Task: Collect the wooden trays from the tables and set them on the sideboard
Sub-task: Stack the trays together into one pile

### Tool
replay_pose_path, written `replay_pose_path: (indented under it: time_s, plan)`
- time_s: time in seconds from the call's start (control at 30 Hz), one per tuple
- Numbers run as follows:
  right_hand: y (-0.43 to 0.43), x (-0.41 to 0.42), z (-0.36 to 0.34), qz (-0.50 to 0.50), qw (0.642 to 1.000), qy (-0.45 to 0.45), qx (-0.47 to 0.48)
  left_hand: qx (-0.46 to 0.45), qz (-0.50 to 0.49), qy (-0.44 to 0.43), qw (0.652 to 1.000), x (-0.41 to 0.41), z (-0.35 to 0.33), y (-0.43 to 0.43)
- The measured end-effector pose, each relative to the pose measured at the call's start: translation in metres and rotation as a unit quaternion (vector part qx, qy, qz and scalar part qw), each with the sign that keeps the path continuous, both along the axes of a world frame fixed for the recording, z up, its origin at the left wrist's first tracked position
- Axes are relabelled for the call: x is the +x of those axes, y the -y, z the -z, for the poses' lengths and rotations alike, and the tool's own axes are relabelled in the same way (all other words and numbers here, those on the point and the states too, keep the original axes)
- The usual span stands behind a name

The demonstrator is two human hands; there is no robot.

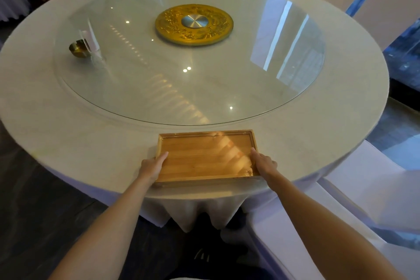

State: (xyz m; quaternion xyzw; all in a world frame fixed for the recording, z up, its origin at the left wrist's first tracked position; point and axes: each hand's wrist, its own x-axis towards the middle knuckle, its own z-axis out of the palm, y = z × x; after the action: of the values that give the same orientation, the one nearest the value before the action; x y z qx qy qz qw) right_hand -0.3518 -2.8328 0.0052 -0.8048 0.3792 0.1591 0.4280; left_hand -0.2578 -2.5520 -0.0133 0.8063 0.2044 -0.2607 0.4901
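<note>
One wooden tray (205,157) lies at the near edge of the round counter (91,143). Two hands grip it: left hand (151,166) and right hand (263,162), fingers (162,157) closed over its short ends.

Both hands (151,167) (263,163) on wooden tray (205,159)

A glass turntable (204,88) with a gold hub (194,24) carries a small brass bowl (78,49); white-covered chairs (386,7) stand beside.
</note>
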Motion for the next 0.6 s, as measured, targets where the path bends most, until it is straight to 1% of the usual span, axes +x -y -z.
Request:
replay_pose_path:
  time_s: [0.1,0.23,0.4,0.5,0.6]
  plan:
    - [-0.002,0.002,-0.001,0.028,0.999,0.006,0.021,0.007,0.004,0.014,1.000,-0.002,-0.001,0.002]
    - [-0.003,0.001,0.002,0.072,0.994,0.025,0.077,0.005,0.007,0.010,1.000,-0.003,-0.002,0.002]
    - [-0.005,-0.002,0.001,0.100,0.984,0.061,0.131,-0.034,0.007,0.004,0.999,-0.003,-0.002,0.002]
    - [-0.005,-0.005,-0.004,0.117,0.972,0.088,0.182,-0.051,0.029,0.014,0.998,0.002,-0.009,0.004]
    - [0.000,-0.011,-0.009,0.139,0.965,0.123,0.187,-0.063,0.072,0.033,0.995,0.011,-0.020,0.014]
